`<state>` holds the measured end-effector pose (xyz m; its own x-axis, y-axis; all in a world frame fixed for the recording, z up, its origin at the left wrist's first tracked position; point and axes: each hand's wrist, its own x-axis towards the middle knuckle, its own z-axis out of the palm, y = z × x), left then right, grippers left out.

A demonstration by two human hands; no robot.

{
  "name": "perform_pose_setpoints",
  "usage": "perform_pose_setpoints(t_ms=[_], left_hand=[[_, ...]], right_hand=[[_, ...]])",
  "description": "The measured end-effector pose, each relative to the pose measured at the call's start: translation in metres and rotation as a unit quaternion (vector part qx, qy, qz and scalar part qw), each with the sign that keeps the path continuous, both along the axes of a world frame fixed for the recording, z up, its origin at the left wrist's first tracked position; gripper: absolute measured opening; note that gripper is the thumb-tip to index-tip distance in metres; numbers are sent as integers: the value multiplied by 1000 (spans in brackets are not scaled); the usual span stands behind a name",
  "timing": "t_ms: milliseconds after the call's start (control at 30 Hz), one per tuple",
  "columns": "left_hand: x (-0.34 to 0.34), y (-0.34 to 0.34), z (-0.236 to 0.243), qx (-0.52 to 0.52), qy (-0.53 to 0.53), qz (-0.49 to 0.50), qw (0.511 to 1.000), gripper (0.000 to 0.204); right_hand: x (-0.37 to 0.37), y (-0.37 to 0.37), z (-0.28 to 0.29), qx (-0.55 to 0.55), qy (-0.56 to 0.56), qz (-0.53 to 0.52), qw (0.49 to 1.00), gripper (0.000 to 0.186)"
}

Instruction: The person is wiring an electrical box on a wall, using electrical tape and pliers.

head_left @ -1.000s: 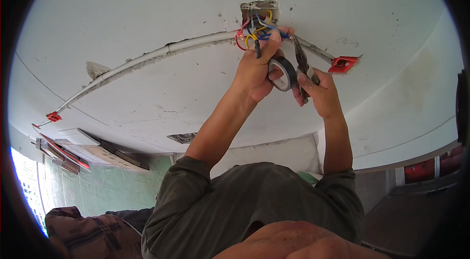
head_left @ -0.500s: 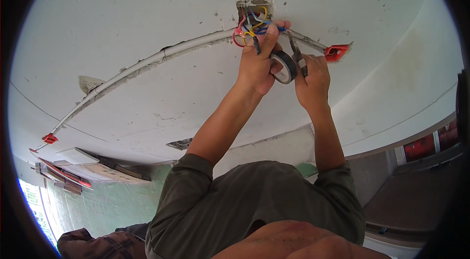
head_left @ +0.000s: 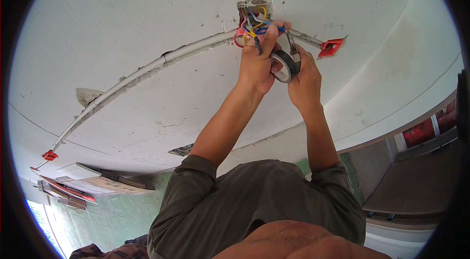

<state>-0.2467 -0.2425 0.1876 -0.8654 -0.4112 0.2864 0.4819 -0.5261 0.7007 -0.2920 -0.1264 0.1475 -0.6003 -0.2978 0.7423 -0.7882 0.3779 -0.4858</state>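
Right hand (head_left: 305, 75) nearer tape roll (head_left: 290, 62), pliers (head_left: 293, 45) partly hidden

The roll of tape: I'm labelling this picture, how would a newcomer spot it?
Follow the long pale conduit rightward to the coloured wires. Just below, at the left hand, is the roll of tape: the only black ring there, with a pale inside.

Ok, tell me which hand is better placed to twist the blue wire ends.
Probably the right hand: it holds the pliers, their tip at the ends of the blue wires. The left hand seems less free, pinching those wires with a roll of black tape hung on it.
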Motion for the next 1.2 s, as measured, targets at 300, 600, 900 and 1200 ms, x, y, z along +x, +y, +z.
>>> perform_pose_setpoints(t_ms=[300, 600, 900, 1200], left_hand=[[1, -3, -1, 7, 2, -20, 1000, 31], [1, -4, -2, 4, -4, -26, 1000, 36], [2, -3, 1, -26, -32, -28, 999, 41], [4, -6, 0, -17, -32, -21, 999, 35]], right_hand=[[0, -4, 3, 71, 90, -96, 989, 27], [-11, -10, -7, 21, 21, -26, 999, 33], [-29, -19, -13, -11, 26, -27, 999, 34], [-12, 5, 2, 77, 86, -71, 991, 27]])
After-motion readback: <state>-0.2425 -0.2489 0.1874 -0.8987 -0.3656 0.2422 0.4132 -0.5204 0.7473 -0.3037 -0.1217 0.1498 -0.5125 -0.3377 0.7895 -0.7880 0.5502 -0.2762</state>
